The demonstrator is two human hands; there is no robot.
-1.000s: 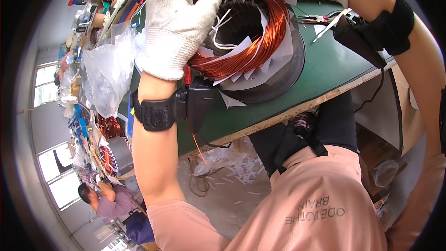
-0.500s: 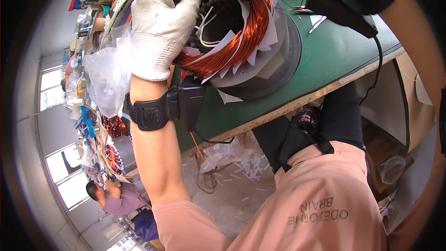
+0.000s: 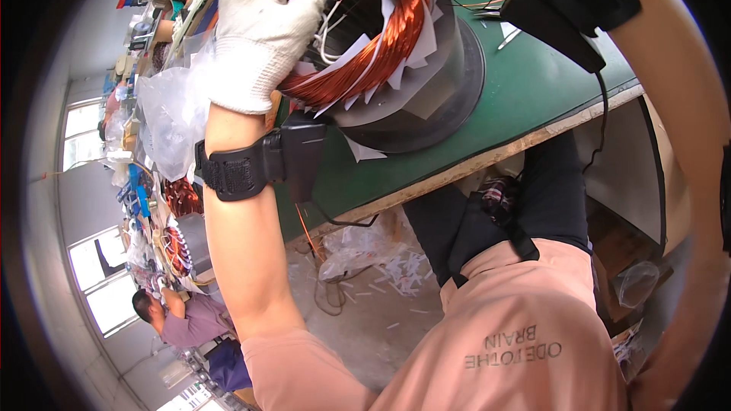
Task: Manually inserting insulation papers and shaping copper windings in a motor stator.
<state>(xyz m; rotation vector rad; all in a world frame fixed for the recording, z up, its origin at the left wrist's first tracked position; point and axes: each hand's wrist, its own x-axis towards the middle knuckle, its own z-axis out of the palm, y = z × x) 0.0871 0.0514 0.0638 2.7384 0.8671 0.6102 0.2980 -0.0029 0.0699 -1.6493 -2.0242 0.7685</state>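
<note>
My left hand, in a white knit glove, is at the left rim of a motor stator with a thick ring of copper winding. Its fingers are curled and its thumb bent in; what they hold, if anything, is hidden. White lead wires loop inside the ring, and white paper insulation pieces stick out around it. The stator rests on a round black base. My right forearm reaches past the upper edge, so the right hand itself is out of sight.
A green worktable has a worn front edge. A black strapped device with a cable is near my right wrist; another is on my left. Clear plastic bags hang left. A co-worker sits farther off. Paper scraps litter the floor.
The whole view has shifted slightly, so the stator and my left hand sit a little higher and further left. The gloved fingers seen behind the winding have left the picture.
</note>
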